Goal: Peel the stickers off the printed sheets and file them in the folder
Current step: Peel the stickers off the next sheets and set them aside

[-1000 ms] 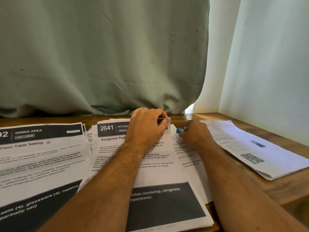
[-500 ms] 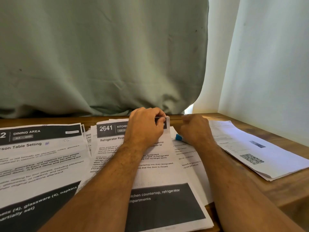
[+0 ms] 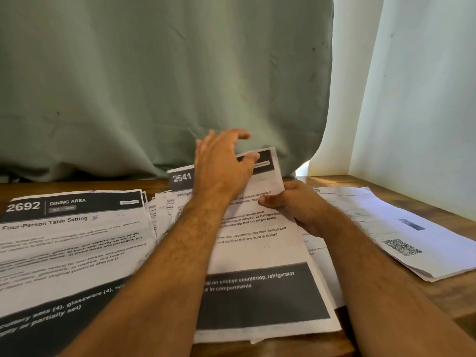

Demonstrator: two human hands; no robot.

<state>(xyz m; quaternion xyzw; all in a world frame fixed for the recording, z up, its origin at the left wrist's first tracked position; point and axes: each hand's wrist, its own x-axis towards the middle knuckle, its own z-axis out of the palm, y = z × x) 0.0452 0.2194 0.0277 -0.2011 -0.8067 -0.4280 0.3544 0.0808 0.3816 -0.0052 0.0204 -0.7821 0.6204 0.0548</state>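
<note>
At about three o'clock on the white printed sheet headed 2641 (image 3: 260,243), the right hand (image 3: 301,212) pinches the paper's edge, its top lifted off the brown wooden surface (image 3: 438,302). The left hand (image 3: 221,166) hovers over the black header at twelve o'clock, fingers spread, holding nothing. A pull by one edge could crease or tear the page, or drag the sheets beneath. No sticker or folder is visible; the header's middle hides behind the left hand.

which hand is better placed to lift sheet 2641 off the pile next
Right. The right hand already pinches the right edge of sheet 2641, whose top is raised; the left hand hovers open above it.
</note>
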